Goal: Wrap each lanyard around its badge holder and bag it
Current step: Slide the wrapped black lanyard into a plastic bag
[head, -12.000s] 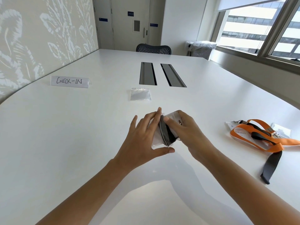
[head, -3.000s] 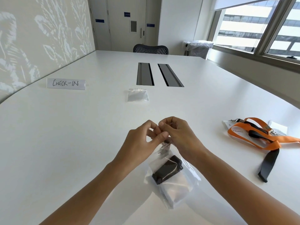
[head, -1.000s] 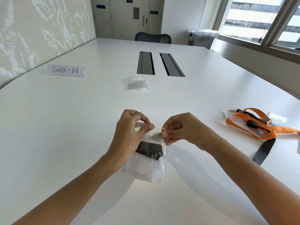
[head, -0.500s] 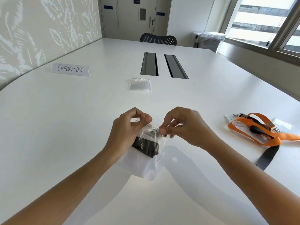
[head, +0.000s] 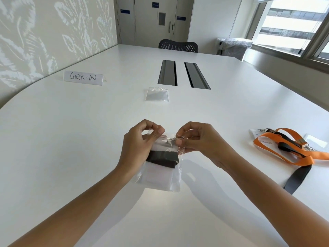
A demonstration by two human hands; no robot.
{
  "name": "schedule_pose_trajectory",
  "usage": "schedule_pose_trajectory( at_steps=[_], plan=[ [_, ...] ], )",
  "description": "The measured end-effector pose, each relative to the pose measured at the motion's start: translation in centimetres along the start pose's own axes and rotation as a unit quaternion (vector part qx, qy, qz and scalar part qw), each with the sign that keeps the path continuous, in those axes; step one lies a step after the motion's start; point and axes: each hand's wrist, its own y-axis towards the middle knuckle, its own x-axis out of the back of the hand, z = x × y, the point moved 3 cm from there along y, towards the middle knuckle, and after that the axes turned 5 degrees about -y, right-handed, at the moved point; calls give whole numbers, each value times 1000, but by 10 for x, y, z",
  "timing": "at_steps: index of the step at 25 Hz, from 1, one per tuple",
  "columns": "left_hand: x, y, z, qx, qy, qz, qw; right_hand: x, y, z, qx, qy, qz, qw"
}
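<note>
A clear plastic bag (head: 161,177) hangs just above the white table (head: 71,139) between my hands. Inside it sits a white badge holder with a black lanyard (head: 162,158) wound around it. My left hand (head: 140,143) pinches the bag's top left corner between thumb and fingers. My right hand (head: 197,139) pinches the top edge on the right side. Further right on the table lie an orange lanyard (head: 284,150) and a black lanyard (head: 295,177), tangled over their badge holders. An empty clear bag (head: 157,94) lies flat beyond my hands.
A folded paper sign reading CHECK-IN (head: 83,77) stands at the left. Two dark cable slots (head: 183,73) are set in the table's middle. A black chair (head: 178,45) is at the far end, and a covered bin (head: 233,47) stands by the window.
The wrapped badge went into the bag. My hands pinched together at the bag's mouth, then spread apart along its top edge. In the last half second they barely moved.
</note>
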Motion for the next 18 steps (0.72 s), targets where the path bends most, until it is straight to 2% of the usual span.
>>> schedule_pose_trajectory(
  at_steps=[4,12,18],
  plan=[
    [5,4,2,15,-9,12,1000,-2,1,3,23,-14,-15,1000],
    [32,9,-8,-22,-28,-31,999,-24,16,16,101,-87,-4,991],
    [70,14,-19,-44,-55,-86,994,-51,38,31,106,-25,34,993]
  ],
)
